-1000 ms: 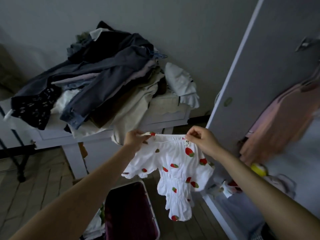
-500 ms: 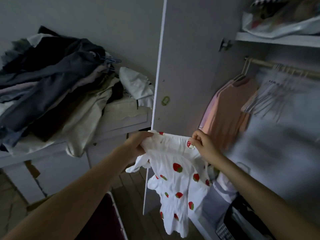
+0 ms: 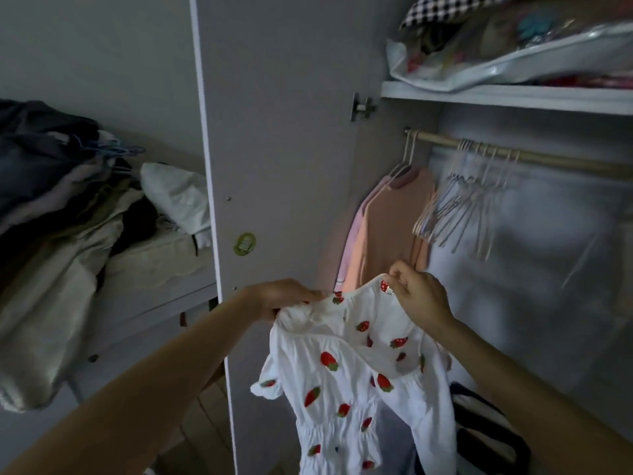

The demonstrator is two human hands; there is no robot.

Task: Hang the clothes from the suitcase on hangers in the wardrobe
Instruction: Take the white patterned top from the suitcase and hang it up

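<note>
Below the wardrobe rail, in front of the open wardrobe, a small white dress printed with red strawberries hangs from both hands by its neckline. Left of the rail and lower, the left hand grips one end of the gathered neckline in curled fingers; the right hand, directly under the rail, pinches the other end between thumb and fingertips. On the rail hang a peach top at its left end and, just right of that, a bunch of empty pale hangers. Above the rail a shelf carries a clear plastic bag of things. Far left of the rail, beyond the open wardrobe door, a heap of clothes lies on a table.
</note>
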